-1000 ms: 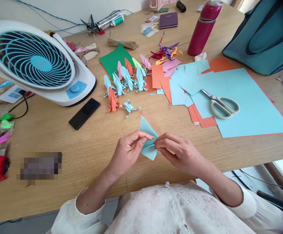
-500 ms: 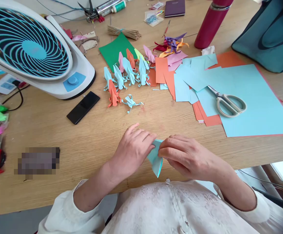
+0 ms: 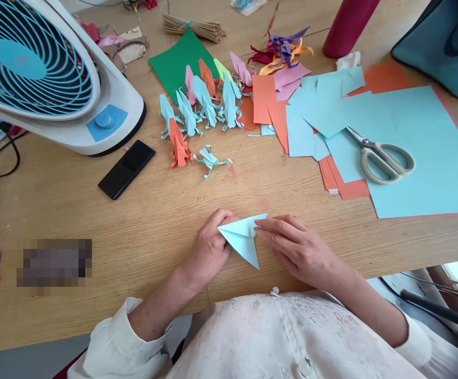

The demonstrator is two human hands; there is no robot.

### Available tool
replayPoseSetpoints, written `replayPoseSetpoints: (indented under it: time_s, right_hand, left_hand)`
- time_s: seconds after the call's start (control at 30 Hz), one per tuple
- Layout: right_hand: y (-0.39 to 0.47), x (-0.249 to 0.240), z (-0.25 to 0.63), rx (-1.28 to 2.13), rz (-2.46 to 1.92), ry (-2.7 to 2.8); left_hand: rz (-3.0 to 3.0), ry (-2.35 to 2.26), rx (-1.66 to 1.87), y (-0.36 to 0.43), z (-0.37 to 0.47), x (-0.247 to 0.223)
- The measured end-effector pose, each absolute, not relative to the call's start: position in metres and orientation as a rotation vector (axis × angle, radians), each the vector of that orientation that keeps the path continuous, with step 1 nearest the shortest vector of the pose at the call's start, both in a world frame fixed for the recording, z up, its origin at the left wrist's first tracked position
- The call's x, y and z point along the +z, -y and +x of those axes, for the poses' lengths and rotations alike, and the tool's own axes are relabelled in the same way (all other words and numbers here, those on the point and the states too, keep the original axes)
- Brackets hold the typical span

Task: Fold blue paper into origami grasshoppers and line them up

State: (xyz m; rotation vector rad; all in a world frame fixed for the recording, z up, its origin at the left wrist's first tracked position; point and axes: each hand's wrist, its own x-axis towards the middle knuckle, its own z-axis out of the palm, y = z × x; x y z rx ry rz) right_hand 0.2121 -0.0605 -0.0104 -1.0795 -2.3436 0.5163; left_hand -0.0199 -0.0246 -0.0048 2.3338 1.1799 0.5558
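Note:
A folded piece of light blue paper, with a pointed left tip and two points on the right, is held above the wooden table near its front edge. My left hand grips it from the left, its fingertips hidden behind the paper. From the right, my right hand pinches the paper's edge between thumb and fingers. Beyond my hands lies a small light blue paper figure with thin limbs. Behind it stand several folded paper figures, among them an orange one and a light blue one.
Scissors rest on light blue sheets at the right, over orange paper. A black phone and a fan are at the left. A green sheet, a red bottle and a teal bag sit farther back.
The folded paper has turned and opened out, so its wide face now shows. My left hand has gone from lying over it to gripping from the left. The camera view has shifted somewhat.

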Motion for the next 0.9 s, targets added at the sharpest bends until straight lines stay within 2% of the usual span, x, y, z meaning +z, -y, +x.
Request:
replayPoseSetpoints:
  time_s: [0.17, 0.57, 0.9]
  right_hand:
    - [0.054, -0.018, 0.211, 0.388, -1.079, 2.535]
    - [0.05, -0.014, 0.211, 0.189, -1.127, 2.718]
    - [0.055, -0.01, 0.209, 0.023, -1.112, 2.814]
  left_hand:
    - [2.395, -1.18, 0.675, 0.038, -0.02, -0.018]
    - [2.809, -1.118, 0.577, 0.044, -0.01, -0.01]
    - [2.748, -1.117, 0.557, 0.044, -0.005, -0.007]
